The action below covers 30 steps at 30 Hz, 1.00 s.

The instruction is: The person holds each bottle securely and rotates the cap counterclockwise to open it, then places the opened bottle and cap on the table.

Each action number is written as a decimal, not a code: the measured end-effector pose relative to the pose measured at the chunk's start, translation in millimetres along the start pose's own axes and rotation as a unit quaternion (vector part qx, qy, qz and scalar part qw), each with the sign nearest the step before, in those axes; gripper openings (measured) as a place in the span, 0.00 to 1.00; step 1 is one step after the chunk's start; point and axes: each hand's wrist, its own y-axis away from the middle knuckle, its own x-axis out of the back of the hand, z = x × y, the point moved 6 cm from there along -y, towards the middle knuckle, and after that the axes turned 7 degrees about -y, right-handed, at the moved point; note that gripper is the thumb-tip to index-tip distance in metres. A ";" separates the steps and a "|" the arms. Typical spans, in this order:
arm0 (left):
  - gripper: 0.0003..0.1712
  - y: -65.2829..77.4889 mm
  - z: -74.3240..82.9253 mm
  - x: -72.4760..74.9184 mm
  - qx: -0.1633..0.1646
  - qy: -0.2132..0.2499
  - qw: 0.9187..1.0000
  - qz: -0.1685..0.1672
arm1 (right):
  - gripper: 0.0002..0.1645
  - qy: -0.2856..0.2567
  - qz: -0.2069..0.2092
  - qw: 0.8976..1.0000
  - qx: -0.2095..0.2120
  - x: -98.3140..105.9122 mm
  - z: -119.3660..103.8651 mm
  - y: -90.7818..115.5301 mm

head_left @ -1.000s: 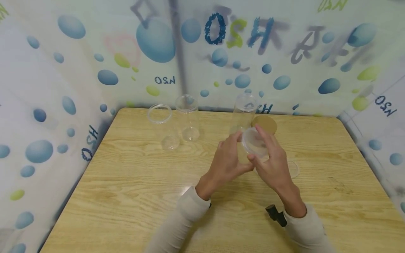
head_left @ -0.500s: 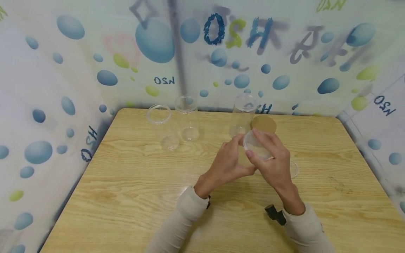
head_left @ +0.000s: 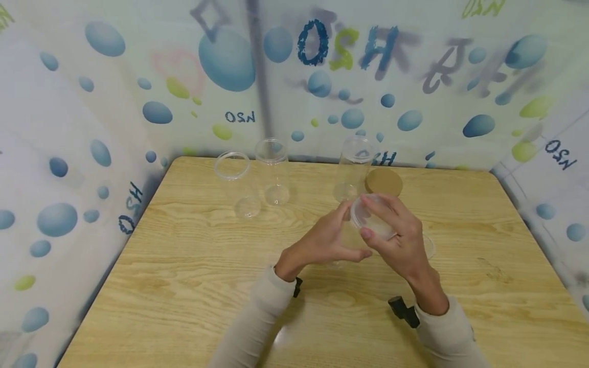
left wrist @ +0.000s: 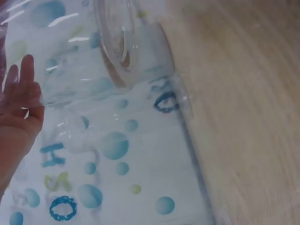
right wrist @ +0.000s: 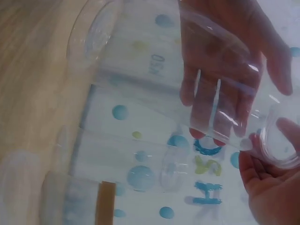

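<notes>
A clear plastic jar point(right wrist: 154, 61) is held tilted above the table between both hands, its pale round top facing up in the head view. My right hand point(head_left: 399, 235) grips the jar's rim, thumb on the near edge and fingers over the top. My left hand point(head_left: 324, 237) spreads round the jar's side. Through the wall, the right wrist view shows its fingers point(right wrist: 206, 103) nearly straight behind the jar, the thumb standing off it. In the left wrist view my right hand point(left wrist: 21, 105) appears at the jar's top end.
Two tall clear jars point(head_left: 232, 176) stand at the back left of the wooden table point(head_left: 184, 296). Another clear jar point(head_left: 356, 158) stands behind my hands, beside a brown round top point(head_left: 385, 181). A thin clear ring point(head_left: 430, 248) lies right of my right hand. A patterned curtain backs the table.
The jar's top has come slightly down and toward me. My left hand has loosened, its wrist shifting left and its thumb spreading away, while my right hand keeps its grip on the rim.
</notes>
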 end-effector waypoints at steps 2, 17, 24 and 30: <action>0.55 0.8 0.8 4.2 -0.003 -0.012 1.000 0.000 | 0.37 -0.004 -0.012 1.000 -0.002 -1.2 -2.1 -1.4; 0.56 5.1 -6.7 5.3 -0.001 0.048 0.998 -0.050 | 0.36 -0.052 -0.107 0.990 -0.076 -0.6 3.4 4.2; 0.52 1.4 -12.4 13.8 0.018 -0.129 0.987 0.091 | 0.42 0.059 -0.059 0.988 -0.130 -1.1 10.4 5.3; 0.50 -1.2 -2.6 10.6 0.006 -0.283 0.946 0.155 | 0.42 0.162 -0.006 0.977 -0.141 0.8 7.7 6.0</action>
